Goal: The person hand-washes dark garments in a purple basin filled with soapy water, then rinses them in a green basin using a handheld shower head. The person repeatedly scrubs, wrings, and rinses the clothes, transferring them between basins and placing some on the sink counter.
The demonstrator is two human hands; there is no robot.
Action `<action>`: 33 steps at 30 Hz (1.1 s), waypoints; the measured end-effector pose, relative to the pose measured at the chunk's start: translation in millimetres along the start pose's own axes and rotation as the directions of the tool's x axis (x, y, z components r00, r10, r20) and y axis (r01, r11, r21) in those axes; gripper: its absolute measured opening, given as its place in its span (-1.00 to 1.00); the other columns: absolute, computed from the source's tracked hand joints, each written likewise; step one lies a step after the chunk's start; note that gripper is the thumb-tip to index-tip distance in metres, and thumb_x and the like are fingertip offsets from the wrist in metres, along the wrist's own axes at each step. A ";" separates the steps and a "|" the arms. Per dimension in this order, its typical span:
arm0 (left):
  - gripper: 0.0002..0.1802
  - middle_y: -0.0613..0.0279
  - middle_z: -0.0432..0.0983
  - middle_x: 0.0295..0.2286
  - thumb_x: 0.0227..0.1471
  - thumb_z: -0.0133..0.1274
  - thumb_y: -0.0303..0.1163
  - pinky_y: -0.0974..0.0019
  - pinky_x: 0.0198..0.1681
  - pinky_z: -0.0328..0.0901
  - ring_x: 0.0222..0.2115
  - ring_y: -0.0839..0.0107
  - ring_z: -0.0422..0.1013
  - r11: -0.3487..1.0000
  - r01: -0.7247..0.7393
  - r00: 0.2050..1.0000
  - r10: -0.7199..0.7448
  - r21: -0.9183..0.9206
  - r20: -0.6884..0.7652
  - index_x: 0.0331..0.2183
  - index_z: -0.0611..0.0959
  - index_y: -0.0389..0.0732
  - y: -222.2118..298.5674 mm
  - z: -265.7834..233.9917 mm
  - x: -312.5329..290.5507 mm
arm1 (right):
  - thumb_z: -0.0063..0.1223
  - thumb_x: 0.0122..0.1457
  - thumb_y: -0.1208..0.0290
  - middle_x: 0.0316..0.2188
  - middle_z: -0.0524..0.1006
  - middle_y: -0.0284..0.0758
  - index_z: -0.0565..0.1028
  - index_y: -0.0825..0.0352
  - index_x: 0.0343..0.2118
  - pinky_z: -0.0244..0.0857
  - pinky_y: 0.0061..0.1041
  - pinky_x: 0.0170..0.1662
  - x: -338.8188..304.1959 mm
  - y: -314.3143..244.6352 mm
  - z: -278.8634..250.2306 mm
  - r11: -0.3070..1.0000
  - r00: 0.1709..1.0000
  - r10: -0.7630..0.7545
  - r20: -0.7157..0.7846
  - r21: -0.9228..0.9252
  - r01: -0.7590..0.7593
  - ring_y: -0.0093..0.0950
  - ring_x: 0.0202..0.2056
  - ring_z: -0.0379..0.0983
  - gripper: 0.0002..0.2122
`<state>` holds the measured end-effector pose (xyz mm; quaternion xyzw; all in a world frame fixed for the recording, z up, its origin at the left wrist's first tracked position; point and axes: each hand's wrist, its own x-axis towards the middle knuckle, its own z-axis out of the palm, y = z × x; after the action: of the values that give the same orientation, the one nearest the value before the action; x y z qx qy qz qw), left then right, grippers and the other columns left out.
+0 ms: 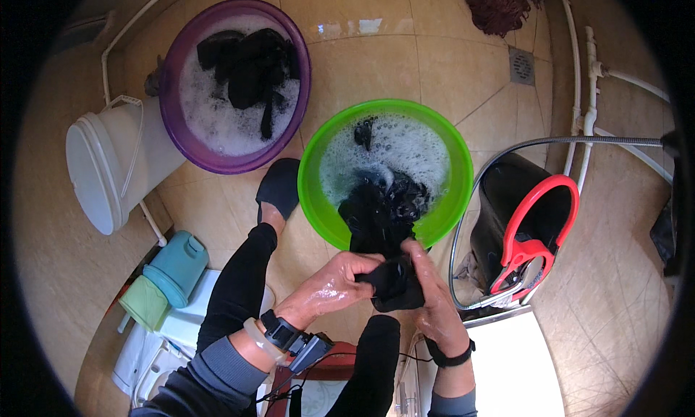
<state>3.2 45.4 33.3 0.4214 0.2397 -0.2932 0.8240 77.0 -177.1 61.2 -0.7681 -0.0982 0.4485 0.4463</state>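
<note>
Between my two hands is a wet black garment (378, 225), whose kind I cannot make out. Its lower part hangs into the soapy water of a green basin (310, 153). My left hand (340, 278) is closed on the bunched cloth from the left side, fingers wet. On the right, my right hand (432, 294) grips the same cloth, with its fingertips partly hidden by the folds. Another bit of black cloth (364, 132) pokes out of the foam near the basin's far side.
A purple basin (172, 127) with black clothes in suds stands at the far left. Beside it is a white lidded bucket (98, 174). At right stand a black bucket (496, 207) with a red rim piece and a shower hose (463, 221). A mop head (497, 8) lies far right.
</note>
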 end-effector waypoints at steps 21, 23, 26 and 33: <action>-0.64 0.26 0.68 -0.16 0.12 0.23 -0.56 0.37 -0.02 0.46 -0.14 0.46 0.59 0.798 0.339 0.871 -0.466 -0.499 -0.154 -0.01 0.67 -0.29 3.5 4.0 -21.8 | 0.16 -0.22 0.75 0.31 0.43 -0.20 0.46 0.29 0.26 0.00 -0.19 0.50 -81.0 49.0 12.1 0.588 0.921 0.112 0.372 0.723 -0.363 -0.23 0.43 0.18 -0.21; -0.63 0.28 0.67 -0.19 0.09 0.22 -0.60 0.38 0.00 0.44 -0.15 0.49 0.57 0.889 0.264 0.933 -0.333 -0.374 -0.133 -0.02 0.66 -0.31 -3.2 7.1 -19.0 | 0.08 -0.09 0.74 0.31 0.44 -0.19 0.44 0.31 0.27 0.13 -0.23 0.44 -73.1 68.6 -8.5 0.456 0.864 0.487 0.127 0.807 -0.376 -0.22 0.37 0.31 -0.29; -0.61 0.19 0.65 -0.29 -0.03 0.22 -0.64 0.28 -0.03 0.43 -0.22 0.35 0.56 0.978 0.207 0.978 -0.207 0.001 -0.024 -0.08 0.65 -0.35 -13.9 21.8 -18.9 | 0.11 0.38 0.22 0.30 0.44 -0.10 0.29 0.49 0.36 0.26 -0.28 0.38 -40.9 91.7 -13.1 0.387 0.909 0.405 0.099 0.882 -0.268 -0.28 0.35 0.33 -0.40; -0.48 -0.13 0.60 -0.07 0.02 0.35 -0.46 0.14 0.06 0.44 0.02 0.09 0.51 0.941 0.120 0.891 -0.243 0.318 0.383 0.03 0.62 -0.41 -19.5 15.9 -7.8 | 0.25 -0.05 0.56 0.06 0.62 -0.10 0.41 0.51 0.24 0.51 -0.32 0.13 -17.5 31.9 -19.8 0.413 0.832 0.519 0.196 0.795 -0.445 -0.30 -0.02 0.62 -0.32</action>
<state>-13.4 25.1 35.9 0.4388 0.0521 -0.4843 0.7551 74.3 -217.1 50.9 -0.4860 0.3623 0.5189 0.6028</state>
